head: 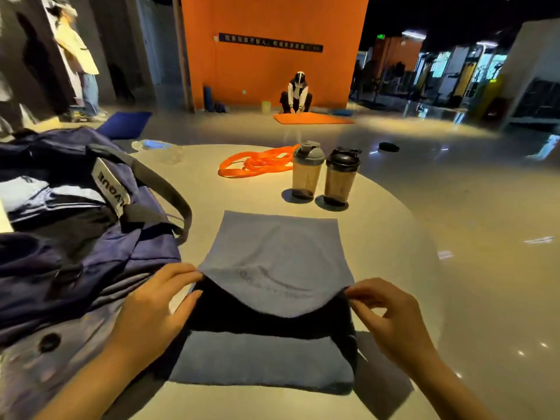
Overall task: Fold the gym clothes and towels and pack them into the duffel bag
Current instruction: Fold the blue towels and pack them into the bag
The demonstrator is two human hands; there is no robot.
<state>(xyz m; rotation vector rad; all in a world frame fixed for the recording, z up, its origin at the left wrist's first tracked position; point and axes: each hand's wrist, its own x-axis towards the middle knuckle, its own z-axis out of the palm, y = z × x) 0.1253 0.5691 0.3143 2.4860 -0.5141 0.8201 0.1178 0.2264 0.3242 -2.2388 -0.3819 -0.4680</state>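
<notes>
Head view: the navy fabric duffel bag [91, 247] slumps open at my left on the pale round table [378, 237], folded clothes inside. Just beside it lies the soft grey-blue towel [272, 253], its near edge lifted in a curve between my left hand [157, 301] and right hand [391, 313], each pinching a corner.
</notes>
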